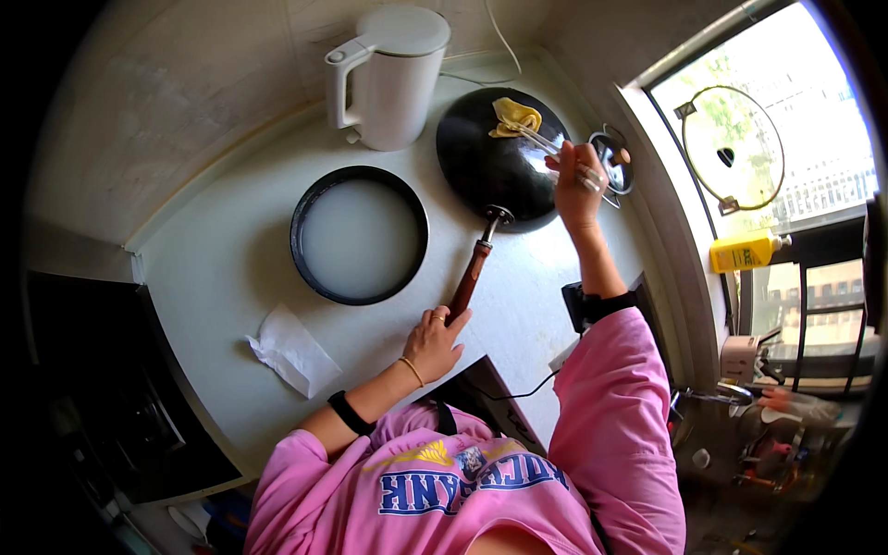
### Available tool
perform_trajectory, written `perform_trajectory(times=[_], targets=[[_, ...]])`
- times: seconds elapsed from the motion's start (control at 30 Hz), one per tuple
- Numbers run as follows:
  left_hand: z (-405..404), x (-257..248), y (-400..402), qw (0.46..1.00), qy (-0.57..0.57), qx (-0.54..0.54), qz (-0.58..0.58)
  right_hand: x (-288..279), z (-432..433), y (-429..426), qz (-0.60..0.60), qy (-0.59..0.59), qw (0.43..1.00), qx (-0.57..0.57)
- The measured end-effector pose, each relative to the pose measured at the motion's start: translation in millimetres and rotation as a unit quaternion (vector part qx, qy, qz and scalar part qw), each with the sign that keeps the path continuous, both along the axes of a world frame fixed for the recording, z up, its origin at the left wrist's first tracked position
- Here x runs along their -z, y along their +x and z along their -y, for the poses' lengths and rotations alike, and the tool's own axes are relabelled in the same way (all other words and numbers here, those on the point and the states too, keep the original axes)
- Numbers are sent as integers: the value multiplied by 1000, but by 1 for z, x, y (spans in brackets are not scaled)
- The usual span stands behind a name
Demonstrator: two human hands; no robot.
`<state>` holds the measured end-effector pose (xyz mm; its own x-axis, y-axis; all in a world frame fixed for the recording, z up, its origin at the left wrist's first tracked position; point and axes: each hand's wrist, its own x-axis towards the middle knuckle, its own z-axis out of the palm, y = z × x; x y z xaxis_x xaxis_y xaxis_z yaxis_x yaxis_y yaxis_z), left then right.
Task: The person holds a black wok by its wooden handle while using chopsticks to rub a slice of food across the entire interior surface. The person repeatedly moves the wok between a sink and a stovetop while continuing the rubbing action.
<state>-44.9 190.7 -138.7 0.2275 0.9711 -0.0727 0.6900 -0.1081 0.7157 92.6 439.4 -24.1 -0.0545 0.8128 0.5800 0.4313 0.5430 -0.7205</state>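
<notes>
A black wok [485, 166] rests on the pale countertop, with a brown wooden handle [472, 274] running towards me. My left hand [431, 347] grips the end of that handle. Over the wok's right side, my right hand [581, 182] holds slim pale utensils [540, 141] that look like chopsticks. Their tips touch a soft, folded yellow piece [516, 116], which looks like cooked egg or pancake, at the wok's far side. Left of the wok stands a round dark pan [297, 260] containing cloudy whitish liquid [362, 236].
A white electric kettle [399, 90] stands at the back, its cord behind the wok. Crumpled white paper [295, 350] lies front left, near a black appliance surface [104, 388]. A small lid [612, 163] sits beside the wok. A yellow bottle [742, 251] is by the window.
</notes>
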Motion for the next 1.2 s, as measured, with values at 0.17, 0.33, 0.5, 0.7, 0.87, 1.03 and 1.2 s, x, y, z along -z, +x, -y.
perform_trajectory(times=[0.17, 0.33, 0.5, 0.7, 0.87, 1.03, 1.2], targets=[[-13, 24, 4, 999, 9, -22, -27, -15, 10, -28, 136, -27, 987, -83], [-14, 33, 5, 999, 21, -29, -32, -10, 27, -59, 289, -67, 921, -253], [-16, 29, 3, 998, 47, -50, -12, -23, -5, -97, 357, -26, 885, -299], [-19, 30, 0, 996, 56, -63, 13, -16, -77, -101, 222, -53, 960, -162], [-19, 24, 0, 996, 58, -56, 24, -19, -138, -72, 82, -99, 989, -73], [-19, 21, -2, 998, 38, -45, 24, -40, -156, -36, 68, -106, 992, 2], [-22, 14, -7, 999, 22, -36, 22, -56, -159, -1, 139, -122, 982, 41]])
